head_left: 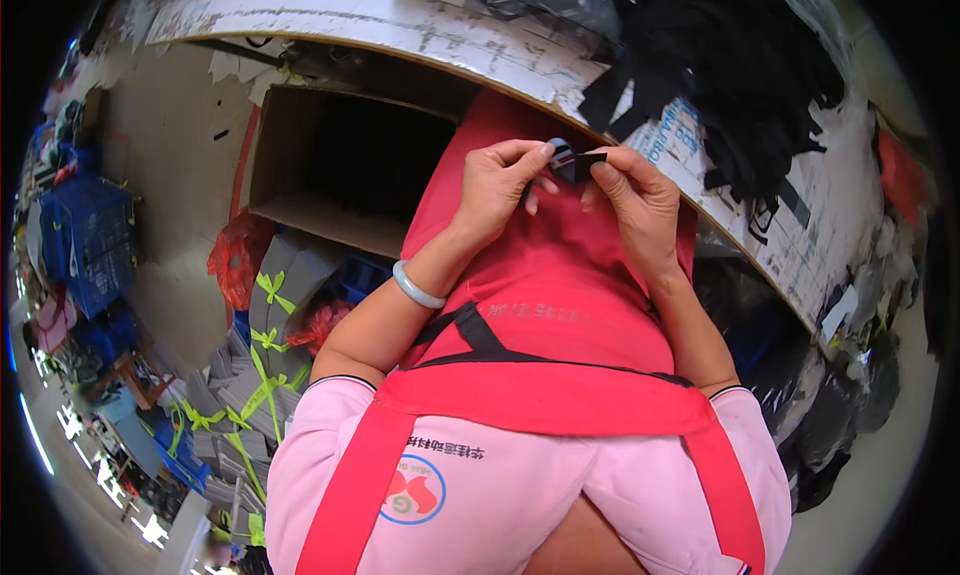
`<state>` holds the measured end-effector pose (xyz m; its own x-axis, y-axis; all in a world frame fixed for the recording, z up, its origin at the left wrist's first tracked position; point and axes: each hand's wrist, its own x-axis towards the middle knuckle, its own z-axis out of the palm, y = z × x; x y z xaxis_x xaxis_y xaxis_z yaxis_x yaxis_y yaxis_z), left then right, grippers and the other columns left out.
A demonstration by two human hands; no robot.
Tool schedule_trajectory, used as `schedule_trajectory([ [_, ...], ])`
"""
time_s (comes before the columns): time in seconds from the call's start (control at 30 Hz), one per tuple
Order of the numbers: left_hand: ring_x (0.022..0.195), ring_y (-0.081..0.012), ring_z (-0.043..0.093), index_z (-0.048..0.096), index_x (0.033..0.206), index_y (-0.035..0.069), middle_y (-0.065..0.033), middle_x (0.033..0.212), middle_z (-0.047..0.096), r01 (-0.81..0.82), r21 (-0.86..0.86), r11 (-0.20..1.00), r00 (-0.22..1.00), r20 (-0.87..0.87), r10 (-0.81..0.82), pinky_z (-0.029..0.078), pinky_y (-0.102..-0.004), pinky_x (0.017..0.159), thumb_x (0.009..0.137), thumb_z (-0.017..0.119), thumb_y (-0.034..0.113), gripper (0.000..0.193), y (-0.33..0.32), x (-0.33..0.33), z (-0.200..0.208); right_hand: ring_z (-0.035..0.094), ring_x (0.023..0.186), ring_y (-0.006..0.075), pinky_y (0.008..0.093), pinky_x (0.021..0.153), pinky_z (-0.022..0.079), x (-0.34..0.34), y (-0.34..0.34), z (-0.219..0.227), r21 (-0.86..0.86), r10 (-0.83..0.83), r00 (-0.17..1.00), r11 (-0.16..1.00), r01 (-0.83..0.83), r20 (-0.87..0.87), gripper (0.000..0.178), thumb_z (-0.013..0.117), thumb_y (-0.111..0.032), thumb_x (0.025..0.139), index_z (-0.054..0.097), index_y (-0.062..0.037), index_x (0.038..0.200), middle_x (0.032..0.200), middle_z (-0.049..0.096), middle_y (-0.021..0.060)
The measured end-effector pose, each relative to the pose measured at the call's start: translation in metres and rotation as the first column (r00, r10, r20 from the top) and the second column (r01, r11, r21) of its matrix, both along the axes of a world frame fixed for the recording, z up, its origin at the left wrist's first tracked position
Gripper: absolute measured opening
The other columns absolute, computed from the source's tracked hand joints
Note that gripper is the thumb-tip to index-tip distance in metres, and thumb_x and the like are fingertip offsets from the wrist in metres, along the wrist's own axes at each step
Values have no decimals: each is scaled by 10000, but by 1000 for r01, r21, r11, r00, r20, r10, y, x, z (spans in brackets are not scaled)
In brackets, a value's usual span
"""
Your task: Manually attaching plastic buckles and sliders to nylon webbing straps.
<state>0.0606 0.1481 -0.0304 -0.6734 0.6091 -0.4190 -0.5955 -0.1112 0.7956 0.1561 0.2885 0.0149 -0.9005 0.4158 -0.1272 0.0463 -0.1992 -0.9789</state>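
Both hands meet above my red apron (540,245), near the table's front edge. My left hand (497,183) pinches one end of a small black strip (580,166) between thumb and fingers. A pale grey-blue piece shows beside that thumb, too small to name. The strip's other end is gripped between the thumb and forefinger of my right hand (638,197). A pale bangle (418,286) circles my left wrist.
On the white, scuffed table (400,30) lies a heap of black fabric strips (725,75). Below stands a cardboard box (285,140) with a dark inside. Grey bundles tied with yellow-green ribbon (265,360), a red plastic bag (240,260) and blue crates (90,245) are at left.
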Motion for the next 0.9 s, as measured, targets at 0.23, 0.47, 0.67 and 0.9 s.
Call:
schedule_trajectory([
  [0.23, 520, -38, 533, 691, 1007, -4, -21, 761, 663, -16, -126, 992, 963, -267, -19, 391, -189, 405, 908, 665, 147, 182, 9, 16, 5, 565, 511, 61, 189, 450, 471, 24, 13, -8, -173, 39, 936, 985, 23, 349, 142, 659, -123, 907, 560, -25, 878, 688, 609, 27],
  [0.47, 510, -29, 487, 693, 1012, 12, -4, 758, 642, -3, -186, 983, 929, -364, -66, 369, -194, 433, 882, 687, 90, 152, 14, 28, 7, 558, 491, 62, 205, 433, 478, 20, 13, -9, -305, 24, 960, 950, 65, 281, 152, 651, -132, 910, 539, -43, 860, 673, 598, 27],
  [0.67, 608, -27, 522, 694, 1011, 11, -17, 893, 623, 19, -118, 993, 855, -514, -78, 385, -187, 454, 849, 687, 2, 162, 7, 24, 1, 575, 548, 70, 207, 483, 496, 19, 17, -21, -344, 150, 928, 938, -26, 340, 139, 643, -139, 917, 541, -47, 893, 728, 592, 17],
  [0.9, 596, -44, 538, 689, 1025, 14, -29, 938, 611, 81, -15, 997, 878, -472, -78, 401, -179, 460, 853, 655, -53, 187, 8, 12, 2, 631, 686, 116, 239, 593, 563, 10, 17, -23, -264, 49, 989, 964, -10, 142, 222, 567, -168, 966, 570, 7, 1103, 846, 602, 56],
])
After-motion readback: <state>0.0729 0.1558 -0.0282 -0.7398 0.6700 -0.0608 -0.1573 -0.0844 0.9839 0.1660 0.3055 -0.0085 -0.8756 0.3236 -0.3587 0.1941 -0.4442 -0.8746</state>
